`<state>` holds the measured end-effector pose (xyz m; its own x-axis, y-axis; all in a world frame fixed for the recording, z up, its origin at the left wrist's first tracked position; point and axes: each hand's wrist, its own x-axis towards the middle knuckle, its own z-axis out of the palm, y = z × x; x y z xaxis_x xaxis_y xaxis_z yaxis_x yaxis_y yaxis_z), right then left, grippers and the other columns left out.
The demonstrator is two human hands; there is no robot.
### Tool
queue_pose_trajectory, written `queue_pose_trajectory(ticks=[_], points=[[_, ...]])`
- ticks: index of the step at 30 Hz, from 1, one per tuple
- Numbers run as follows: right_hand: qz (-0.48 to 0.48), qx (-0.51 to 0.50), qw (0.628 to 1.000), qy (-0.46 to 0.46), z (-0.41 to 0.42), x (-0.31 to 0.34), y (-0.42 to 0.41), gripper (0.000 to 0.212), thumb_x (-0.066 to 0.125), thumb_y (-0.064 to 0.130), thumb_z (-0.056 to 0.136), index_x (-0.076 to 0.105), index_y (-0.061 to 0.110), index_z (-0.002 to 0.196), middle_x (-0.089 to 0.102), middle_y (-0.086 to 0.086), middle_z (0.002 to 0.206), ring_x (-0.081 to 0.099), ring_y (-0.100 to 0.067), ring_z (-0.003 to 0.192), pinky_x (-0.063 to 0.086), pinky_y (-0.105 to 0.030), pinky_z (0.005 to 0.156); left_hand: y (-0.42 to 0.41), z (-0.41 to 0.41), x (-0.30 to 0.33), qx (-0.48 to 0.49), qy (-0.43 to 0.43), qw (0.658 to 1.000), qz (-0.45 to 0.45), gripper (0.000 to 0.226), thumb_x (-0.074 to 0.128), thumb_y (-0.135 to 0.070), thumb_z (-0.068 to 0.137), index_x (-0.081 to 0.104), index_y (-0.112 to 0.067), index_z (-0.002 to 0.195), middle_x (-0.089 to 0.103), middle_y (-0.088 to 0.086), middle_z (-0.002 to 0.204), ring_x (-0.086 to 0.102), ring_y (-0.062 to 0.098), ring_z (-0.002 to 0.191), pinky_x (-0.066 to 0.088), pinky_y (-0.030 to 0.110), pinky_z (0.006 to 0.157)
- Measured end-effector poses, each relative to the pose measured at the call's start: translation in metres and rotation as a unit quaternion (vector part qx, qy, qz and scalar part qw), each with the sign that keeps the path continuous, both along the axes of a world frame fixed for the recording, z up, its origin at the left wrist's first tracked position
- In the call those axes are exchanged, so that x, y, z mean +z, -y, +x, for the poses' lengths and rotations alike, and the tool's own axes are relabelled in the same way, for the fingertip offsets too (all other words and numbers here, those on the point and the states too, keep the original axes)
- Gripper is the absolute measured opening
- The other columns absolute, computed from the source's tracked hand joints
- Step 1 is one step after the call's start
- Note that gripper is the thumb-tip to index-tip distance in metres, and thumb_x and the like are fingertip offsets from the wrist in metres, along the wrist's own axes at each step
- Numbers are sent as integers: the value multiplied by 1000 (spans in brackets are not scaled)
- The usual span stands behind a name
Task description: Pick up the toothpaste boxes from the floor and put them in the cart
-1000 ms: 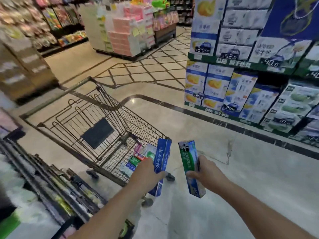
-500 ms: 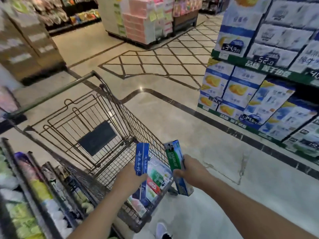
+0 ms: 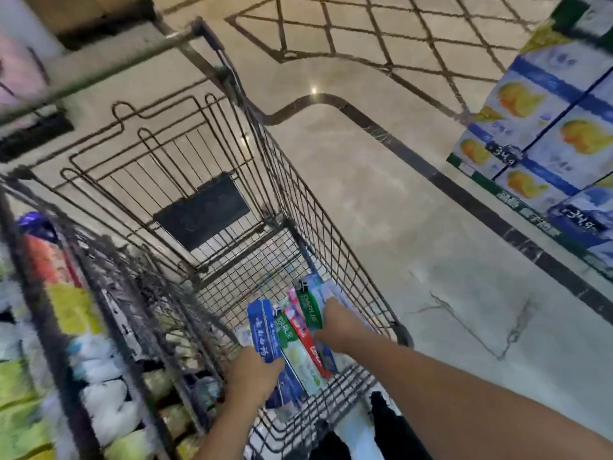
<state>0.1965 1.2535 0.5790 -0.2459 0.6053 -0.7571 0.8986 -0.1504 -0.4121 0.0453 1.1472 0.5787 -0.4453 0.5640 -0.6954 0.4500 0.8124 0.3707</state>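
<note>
Placing toothpaste boxes in the cart, read from left to right. At far left, blurred shelf goods (image 3: pixel 76 327) stand close against the wire side of the cart (image 3: pixel 298 180). The left hand (image 3: pixel 253 376) reaches over the near rim with its fingers curled round a blue toothpaste box (image 3: pixel 263 330), which lies lengthwise low in the basket. Between the two hands, boxes already in the cart (image 3: pixel 298 340) rest side by side on the mesh floor. The right hand (image 3: pixel 338 325) grips a green toothpaste box (image 3: pixel 310 310) by its near end, the box lying at the right of the row, close to the right wall. Beyond the cart, the floor (image 3: pixel 414 244) and stacked cartons (image 3: pixel 547 127) fill the right side. To finish the step well, each box is best lowered until it rests flat beside its neighbours, parallel to them, before the fingers let go; letting go from higher up may tip a box across the row.
</note>
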Motion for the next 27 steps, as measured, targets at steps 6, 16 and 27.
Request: queue_pose_trajectory(ticks=[6,16,27], points=[[-65,81,994,38,-24,-83,8,79,63,22,94,13,-4,149,55,-19,128,58,-28,103,52,-34,73,27,-3,-95,18,-66,993,-96,36,68,-51,78,66,-16,86,69,3,79,65,23,72,45,30,60],[13,164,985,52,-52,-112,33,28,67,34,90,59,10,103,61,-7,95,62,-21,79,57,-36,75,38,13,-108,57,-15,993,-102,20,64,-35,90,58,-17,95,65,0,88,60,20,73,47,31,60],[8,290,957,0,-11,23,-18,31,59,34,95,60,7,112,65,-11,106,59,-17,81,50,-26,70,32,-13,32,-50,-78,991,-97,50,54,-47,94,55,-4,120,54,19,128,56,25,99,49,37,88]])
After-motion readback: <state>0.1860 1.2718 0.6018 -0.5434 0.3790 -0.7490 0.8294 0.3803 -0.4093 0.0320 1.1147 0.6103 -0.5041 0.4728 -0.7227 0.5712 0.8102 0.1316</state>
